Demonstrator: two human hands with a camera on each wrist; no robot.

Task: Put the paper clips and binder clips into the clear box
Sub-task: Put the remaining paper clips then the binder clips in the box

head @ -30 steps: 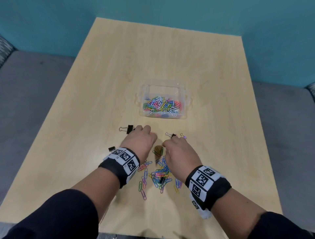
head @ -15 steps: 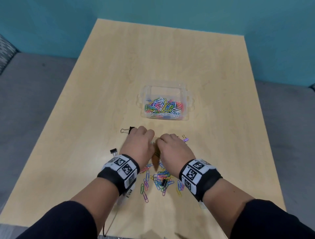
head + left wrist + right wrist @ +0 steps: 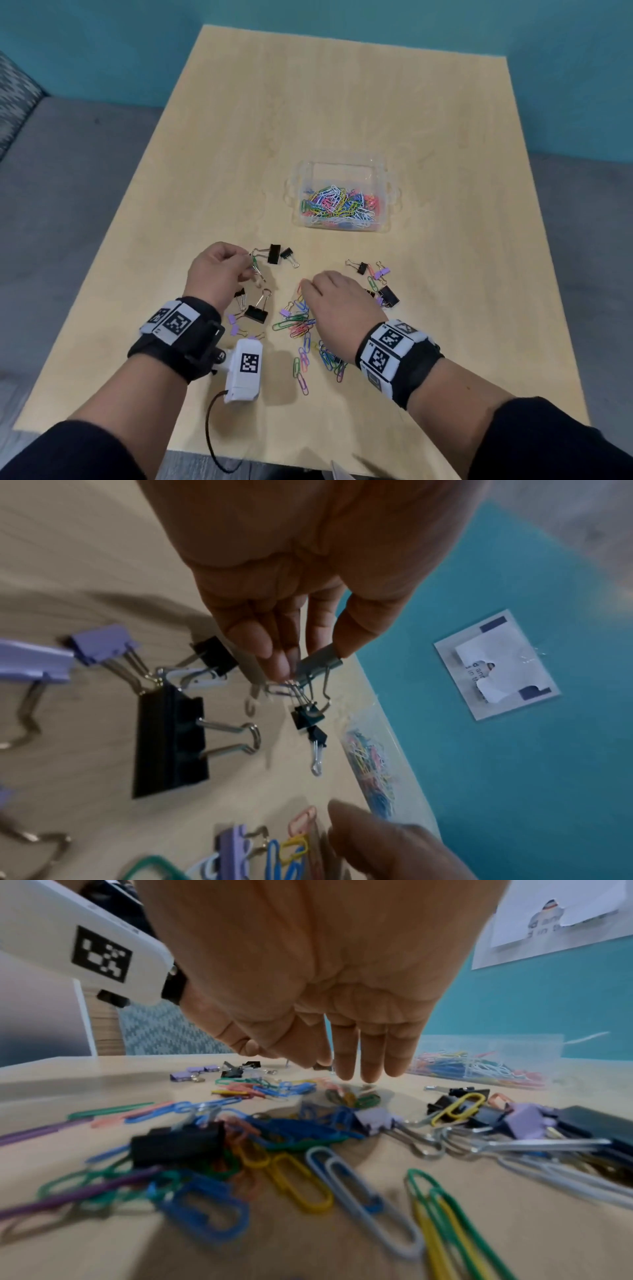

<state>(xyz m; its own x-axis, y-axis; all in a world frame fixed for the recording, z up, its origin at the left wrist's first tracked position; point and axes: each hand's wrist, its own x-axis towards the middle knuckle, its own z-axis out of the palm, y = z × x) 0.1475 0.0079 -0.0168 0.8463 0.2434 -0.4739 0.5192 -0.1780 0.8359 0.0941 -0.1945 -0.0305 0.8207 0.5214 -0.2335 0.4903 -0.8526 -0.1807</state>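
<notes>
The clear box (image 3: 391, 192), part filled with coloured paper clips (image 3: 337, 205), stands past my hands on the wooden table (image 3: 342, 102). In front of it, loose paper clips (image 3: 301, 325) lie mixed with black binder clips (image 3: 256, 312) and purple binder clips (image 3: 381, 273). My left hand (image 3: 252, 270) hovers left of the pile; its thumb and fingertips pinch a small binder clip (image 3: 320, 660) by its wire handles, just off the table. My right hand (image 3: 342, 1069) points its straight fingers down at the pile's far edge and holds nothing that I can see.
Two black binder clips (image 3: 279, 254) lie just beyond my left hand, between it and the box. More binder clips (image 3: 388, 295) sit right of my right hand. A teal wall (image 3: 445, 27) backs the table; grey floor lies on both sides.
My hands, together at the pile's far edge half a second ago, have drawn apart. The left one moved left and now pinches a binder clip. Binder clips they hid now show.
</notes>
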